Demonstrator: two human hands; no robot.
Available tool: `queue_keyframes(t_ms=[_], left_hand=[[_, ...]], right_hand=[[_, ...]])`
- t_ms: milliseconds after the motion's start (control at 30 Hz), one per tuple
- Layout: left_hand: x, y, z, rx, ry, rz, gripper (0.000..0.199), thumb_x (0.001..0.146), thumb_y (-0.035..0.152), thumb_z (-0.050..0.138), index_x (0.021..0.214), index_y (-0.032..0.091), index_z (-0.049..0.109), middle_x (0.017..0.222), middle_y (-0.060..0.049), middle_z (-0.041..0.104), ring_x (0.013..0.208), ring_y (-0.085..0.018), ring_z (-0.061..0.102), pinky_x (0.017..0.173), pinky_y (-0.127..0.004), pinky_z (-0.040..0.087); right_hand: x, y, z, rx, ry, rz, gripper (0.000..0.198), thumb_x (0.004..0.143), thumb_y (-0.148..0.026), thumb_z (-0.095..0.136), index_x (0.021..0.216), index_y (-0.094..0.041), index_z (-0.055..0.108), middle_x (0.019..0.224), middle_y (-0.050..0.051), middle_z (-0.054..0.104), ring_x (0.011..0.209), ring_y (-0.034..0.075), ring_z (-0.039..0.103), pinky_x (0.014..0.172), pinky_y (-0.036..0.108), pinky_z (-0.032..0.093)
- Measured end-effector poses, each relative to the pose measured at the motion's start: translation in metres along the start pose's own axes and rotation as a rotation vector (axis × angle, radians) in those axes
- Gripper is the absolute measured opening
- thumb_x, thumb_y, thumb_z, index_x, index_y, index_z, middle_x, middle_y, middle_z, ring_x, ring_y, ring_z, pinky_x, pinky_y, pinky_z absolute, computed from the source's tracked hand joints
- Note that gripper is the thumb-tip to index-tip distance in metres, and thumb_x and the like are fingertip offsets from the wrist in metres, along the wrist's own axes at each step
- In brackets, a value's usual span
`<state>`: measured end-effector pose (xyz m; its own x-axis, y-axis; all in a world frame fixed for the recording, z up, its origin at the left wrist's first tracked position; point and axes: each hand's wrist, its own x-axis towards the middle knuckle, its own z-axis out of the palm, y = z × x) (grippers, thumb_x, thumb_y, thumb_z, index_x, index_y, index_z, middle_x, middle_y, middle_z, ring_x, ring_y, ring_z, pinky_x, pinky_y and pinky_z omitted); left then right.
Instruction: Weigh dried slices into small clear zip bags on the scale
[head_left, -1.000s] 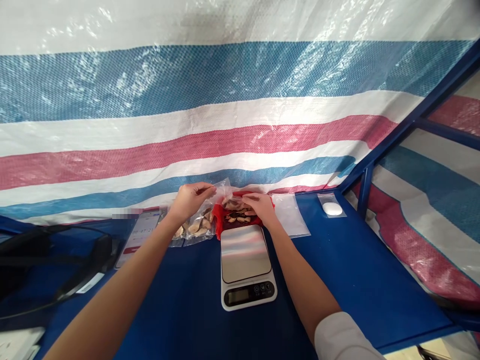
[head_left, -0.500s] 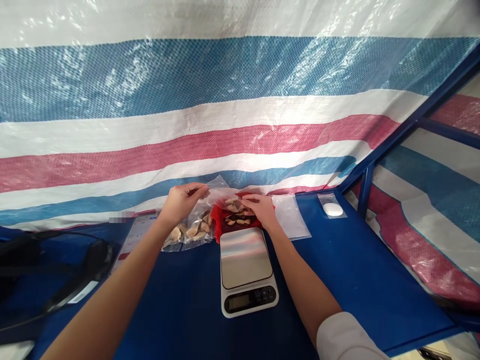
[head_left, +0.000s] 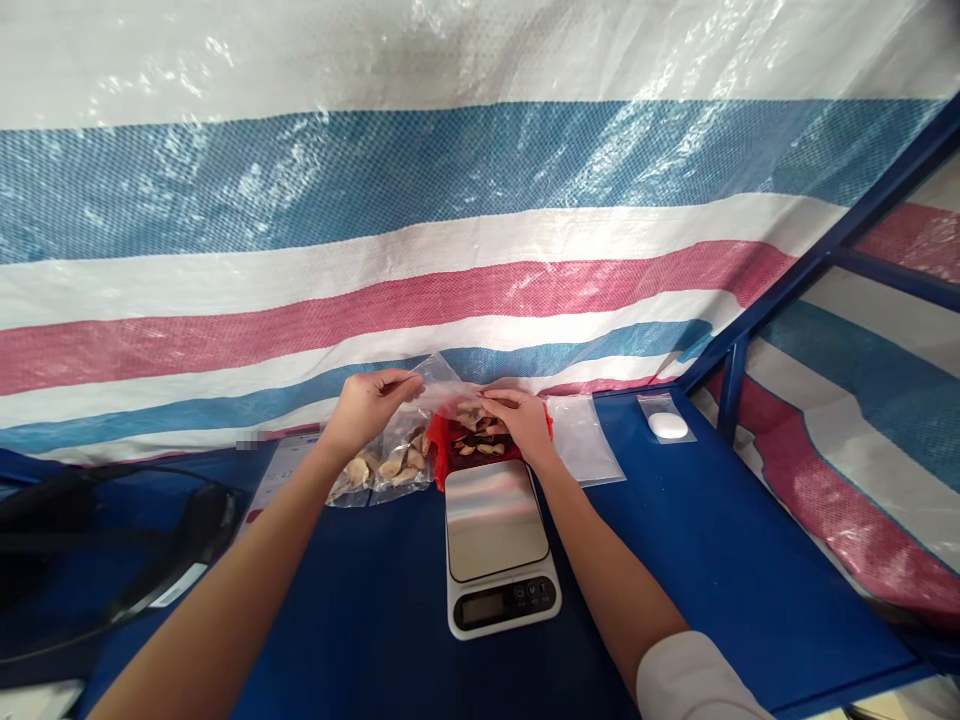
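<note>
A clear plastic bag (head_left: 441,377) is stretched between my hands above a red bag (head_left: 442,440). My left hand (head_left: 369,405) pinches its left side, fingers pressed together. Its right end is pinched by my right hand (head_left: 521,420), close over the red bag. Dried brown-and-cream slices (head_left: 480,445) lie in the open red bag; they look like dried mushroom, though I cannot be sure. Below my left hand, clear bags of similar slices (head_left: 405,465) rest on the table. Directly in front of the red bag stands a kitchen scale (head_left: 496,525) with a bare metal plate and dark display.
Flat clear bags (head_left: 589,440) lie right of my right hand. Farther right is a white oval object (head_left: 667,425) on a small clear bag. A printed sheet (head_left: 277,470) and black headset-like gear (head_left: 172,550) are at left. Striped tarpaulin (head_left: 420,290) walls the blue table's (head_left: 712,560) back.
The view has tilted up slightly, so everything sits a little lower and to the right. Both hands keep their pinch on the clear bag, with hardly any movement.
</note>
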<state>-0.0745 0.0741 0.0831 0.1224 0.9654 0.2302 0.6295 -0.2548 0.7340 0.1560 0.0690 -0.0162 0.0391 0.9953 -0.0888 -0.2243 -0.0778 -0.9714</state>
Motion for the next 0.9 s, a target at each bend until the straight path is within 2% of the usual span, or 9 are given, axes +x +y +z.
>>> queue_keyframes(t_ms=[167,333,533,667,900], left_hand=[[-0.002,0.002,-0.002,-0.018,0.021,0.019,0.037,0.080,0.057,0.067,0.076,0.022,0.077,0.080,-0.005,0.080,0.080,-0.026,0.072,0.072,-0.031,0.054],[-0.006,0.003,-0.004,-0.059,0.032,0.011,0.035,0.080,0.055,0.069,0.077,0.022,0.078,0.080,-0.006,0.079,0.080,-0.026,0.072,0.074,-0.032,0.055],[-0.015,0.006,-0.003,-0.129,0.010,-0.019,0.036,0.076,0.056,0.074,0.084,0.021,0.079,0.087,-0.007,0.080,0.081,-0.025,0.072,0.076,-0.032,0.057],[-0.023,0.005,0.007,-0.178,-0.028,-0.012,0.046,0.075,0.063,0.075,0.088,0.020,0.078,0.088,-0.008,0.080,0.080,-0.024,0.072,0.077,-0.034,0.058],[-0.044,0.003,0.030,-0.444,0.120,-0.069,0.051,0.073,0.066,0.078,0.087,0.017,0.075,0.085,-0.009,0.079,0.081,-0.023,0.073,0.081,-0.035,0.059]], right_hand=[[0.000,-0.006,0.000,-0.040,0.003,-0.022,0.032,0.070,-0.043,0.082,0.093,-0.022,0.079,0.083,0.003,0.078,0.080,0.024,0.075,0.063,0.032,0.066],[0.000,-0.011,0.002,-0.070,-0.066,-0.019,0.028,0.070,-0.042,0.080,0.090,-0.022,0.080,0.091,0.004,0.079,0.081,0.023,0.074,0.061,0.030,0.065],[-0.007,-0.021,-0.002,-0.043,-0.053,-0.018,0.029,0.067,-0.041,0.083,0.089,-0.022,0.080,0.080,0.003,0.076,0.078,0.023,0.074,0.062,0.032,0.065],[-0.015,-0.024,-0.009,-0.058,-0.038,-0.049,0.033,0.066,-0.045,0.084,0.089,-0.021,0.079,0.077,0.002,0.075,0.078,0.023,0.073,0.066,0.034,0.065],[-0.038,-0.023,-0.017,-0.046,0.048,-0.142,0.046,0.069,-0.051,0.082,0.102,-0.019,0.079,0.091,0.004,0.079,0.087,0.023,0.074,0.081,0.035,0.063]])
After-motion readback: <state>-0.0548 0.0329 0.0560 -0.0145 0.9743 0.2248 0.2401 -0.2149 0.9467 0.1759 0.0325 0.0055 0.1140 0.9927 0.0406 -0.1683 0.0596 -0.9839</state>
